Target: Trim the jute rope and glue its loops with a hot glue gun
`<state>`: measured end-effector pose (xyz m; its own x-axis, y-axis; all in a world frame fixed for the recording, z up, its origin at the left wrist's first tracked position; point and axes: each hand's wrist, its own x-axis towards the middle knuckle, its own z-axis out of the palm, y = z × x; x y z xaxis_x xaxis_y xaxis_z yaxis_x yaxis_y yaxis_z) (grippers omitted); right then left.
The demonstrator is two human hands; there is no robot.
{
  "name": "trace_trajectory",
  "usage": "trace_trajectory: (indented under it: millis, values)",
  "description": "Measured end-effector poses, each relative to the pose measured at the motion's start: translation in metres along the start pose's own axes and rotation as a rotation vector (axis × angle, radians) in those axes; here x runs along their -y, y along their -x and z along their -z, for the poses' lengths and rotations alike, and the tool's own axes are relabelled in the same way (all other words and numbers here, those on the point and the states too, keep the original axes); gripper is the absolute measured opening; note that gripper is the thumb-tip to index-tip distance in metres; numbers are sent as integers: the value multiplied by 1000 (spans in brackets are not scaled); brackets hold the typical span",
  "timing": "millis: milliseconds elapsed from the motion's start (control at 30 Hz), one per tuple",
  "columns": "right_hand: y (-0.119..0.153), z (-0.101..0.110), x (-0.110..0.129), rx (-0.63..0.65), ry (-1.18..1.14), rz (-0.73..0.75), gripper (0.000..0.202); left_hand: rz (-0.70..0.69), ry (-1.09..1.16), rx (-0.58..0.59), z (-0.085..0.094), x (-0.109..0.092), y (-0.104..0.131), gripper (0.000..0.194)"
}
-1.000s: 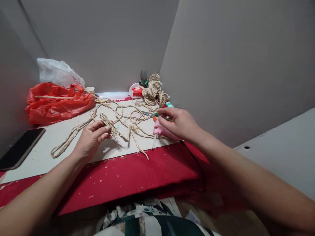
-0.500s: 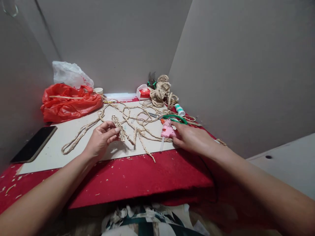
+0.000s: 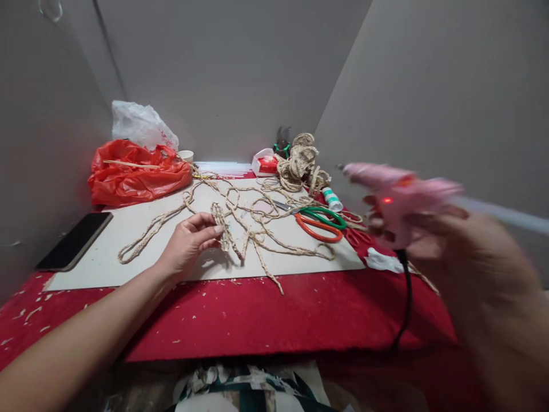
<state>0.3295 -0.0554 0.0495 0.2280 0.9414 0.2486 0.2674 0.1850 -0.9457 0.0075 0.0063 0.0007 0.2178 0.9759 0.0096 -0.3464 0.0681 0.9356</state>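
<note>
My left hand (image 3: 191, 243) pinches a small flat coil of braided straw rope (image 3: 221, 226) between thumb and fingers, tilted on edge above the white board (image 3: 86, 274). From the coil, the loose braided rope (image 3: 274, 249) trails across the board in loops. On the right, raised above the table, my right hand (image 3: 467, 252) is wrapped round a pink hot glue gun (image 3: 398, 194). Its nozzle points left, a red light glows on its side, and a clear glue stick (image 3: 506, 213) sticks out behind. A black cord (image 3: 405, 303) hangs from its handle. The hand is blurred by motion.
Scissors with green and orange handles (image 3: 321, 223) lie right of the rope. Behind are a rope bundle (image 3: 302, 163), pliers (image 3: 282, 143), a red-and-white box (image 3: 265, 163) and glue sticks (image 3: 225, 169). A phone (image 3: 75, 240) and a red bag (image 3: 137, 177) are at left.
My right hand has lifted the glue gun off the board, up and to the right, and the nozzle now points left. My left hand still holds the coil. The view has shifted slightly.
</note>
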Motion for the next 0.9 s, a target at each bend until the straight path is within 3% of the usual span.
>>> trace_trajectory:
  millis: [100,200,367,500,667,900]
  values:
    - [14,-30,1,79,-301,-163,17,17,12,-22,-1,-1,1,24]
    - [22,-69,-9,333,-398,-350,23,18,23,-33,-2,-3,3,23]
    - [14,-121,-5,371,-420,-194,32,29,50,-17,-1,-6,6,24]
    - [7,-150,0,517,-331,-192,35,43,53,-12,4,-9,7,25]
    - [0,-169,-7,610,-176,-170,34,105,63,-40,16,-10,5,26]
    - [-18,-170,-9,509,47,-170,27,268,103,-37,31,1,-6,23]
